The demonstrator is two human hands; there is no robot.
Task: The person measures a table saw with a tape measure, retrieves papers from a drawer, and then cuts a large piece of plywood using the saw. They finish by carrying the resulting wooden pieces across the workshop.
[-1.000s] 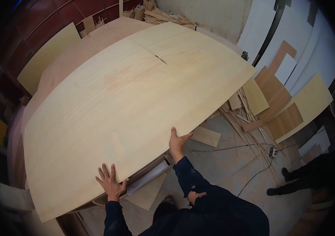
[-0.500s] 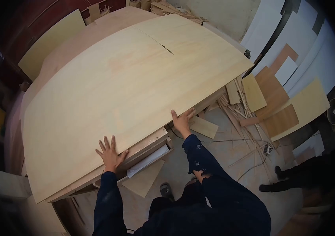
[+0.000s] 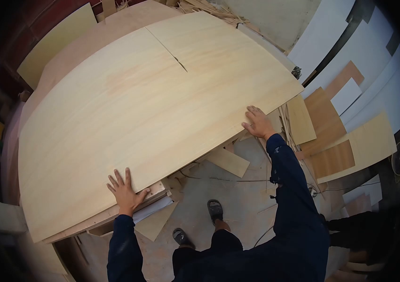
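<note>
While the left hand lies flat, grip apart, on the plywood sheet, the outstretched right hand presses its edge likewise.

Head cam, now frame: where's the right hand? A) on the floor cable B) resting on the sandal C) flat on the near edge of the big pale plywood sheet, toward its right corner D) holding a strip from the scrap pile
C: the right hand lies palm down, fingers spread, on the near edge of the plywood sheet close to its right corner, while the left hand presses flat on the same edge further left.
</note>
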